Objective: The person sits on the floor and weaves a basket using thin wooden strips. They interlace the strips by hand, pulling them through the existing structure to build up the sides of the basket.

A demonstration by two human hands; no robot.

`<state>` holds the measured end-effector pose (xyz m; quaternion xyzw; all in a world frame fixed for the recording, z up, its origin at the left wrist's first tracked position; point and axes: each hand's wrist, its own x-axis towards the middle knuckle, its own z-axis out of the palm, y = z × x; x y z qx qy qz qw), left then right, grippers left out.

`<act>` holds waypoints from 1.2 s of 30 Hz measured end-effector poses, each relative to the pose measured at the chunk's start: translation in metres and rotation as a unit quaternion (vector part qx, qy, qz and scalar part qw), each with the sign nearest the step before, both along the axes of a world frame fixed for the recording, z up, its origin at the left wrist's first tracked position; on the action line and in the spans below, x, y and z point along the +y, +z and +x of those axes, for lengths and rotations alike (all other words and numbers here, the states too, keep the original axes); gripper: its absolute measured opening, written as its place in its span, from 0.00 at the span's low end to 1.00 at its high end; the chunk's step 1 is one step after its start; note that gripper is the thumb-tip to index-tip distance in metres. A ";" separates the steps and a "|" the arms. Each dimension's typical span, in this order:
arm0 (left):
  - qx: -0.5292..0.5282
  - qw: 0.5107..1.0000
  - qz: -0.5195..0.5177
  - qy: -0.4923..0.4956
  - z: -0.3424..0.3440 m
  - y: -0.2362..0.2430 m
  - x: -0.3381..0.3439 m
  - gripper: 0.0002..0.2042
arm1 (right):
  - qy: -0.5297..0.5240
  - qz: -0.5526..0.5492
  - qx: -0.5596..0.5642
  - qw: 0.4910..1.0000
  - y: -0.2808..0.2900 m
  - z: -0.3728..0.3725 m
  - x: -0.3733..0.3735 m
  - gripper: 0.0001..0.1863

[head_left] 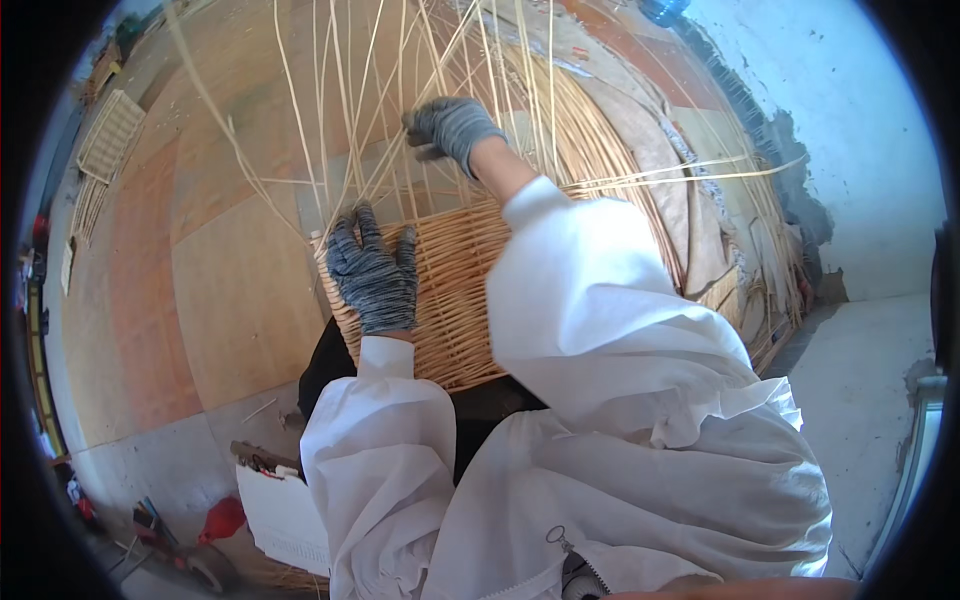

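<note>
A woven wicker panel [455,300], perhaps the side of a basket, leans over my lap. Long pale rods [322,90] rise from its far edge and fan out, several of them crossing. My left hand [375,275], in a grey striped glove, lies on the panel's far left corner. Its fingers reach over the edge and the thumb stands apart. Farther out and to the right, my right hand [455,130], in a matching glove, has its fingers bent round a slanting wicker rod [382,166]. The fingertips are partly hidden among the rods.
A thick bundle of rods [590,140] and a beige cloth [690,230] lie to the right, before a white wall [870,170]. Brown sheets [240,290] cover the floor. A finished woven piece [110,135] stands far left. Near my left elbow are a white board [280,520] and a red object [222,518].
</note>
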<state>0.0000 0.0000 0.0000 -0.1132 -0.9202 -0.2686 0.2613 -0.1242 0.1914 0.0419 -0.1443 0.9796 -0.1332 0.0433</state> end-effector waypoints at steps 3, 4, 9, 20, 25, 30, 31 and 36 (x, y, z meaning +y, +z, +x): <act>-0.030 0.998 -0.055 -0.027 0.057 -0.036 0.002 0.28 | -0.244 -0.417 -0.117 0.868 -0.071 0.067 0.021 0.11; -0.007 0.997 -0.079 -0.020 0.049 -0.039 -0.019 0.28 | -0.318 -0.531 -0.173 0.766 -0.036 0.080 -0.011 0.11; 0.002 0.996 -0.086 -0.017 -0.005 -0.032 0.003 0.28 | -0.213 -0.401 -0.022 0.891 -0.006 0.025 -0.005 0.11; 0.012 0.997 -0.065 0.046 0.014 -0.021 0.009 0.22 | -0.217 -0.811 -0.050 0.540 -0.053 0.130 0.040 0.13; 0.033 0.986 0.016 -0.165 0.017 -0.006 0.044 0.24 | -0.324 -0.761 -0.041 0.560 -0.037 0.146 0.060 0.12; -0.144 0.971 -0.167 -0.089 0.004 -0.005 0.117 0.34 | -0.140 -0.191 0.195 0.952 -0.030 0.037 0.061 0.21; -0.114 0.971 -0.176 -0.118 0.007 -0.006 0.144 0.32 | -0.138 -0.065 0.262 0.953 -0.047 0.014 0.091 0.21; -0.076 0.981 -0.145 -0.100 0.006 -0.021 0.107 0.25 | -0.182 -0.430 0.124 0.876 -0.053 0.093 0.123 0.26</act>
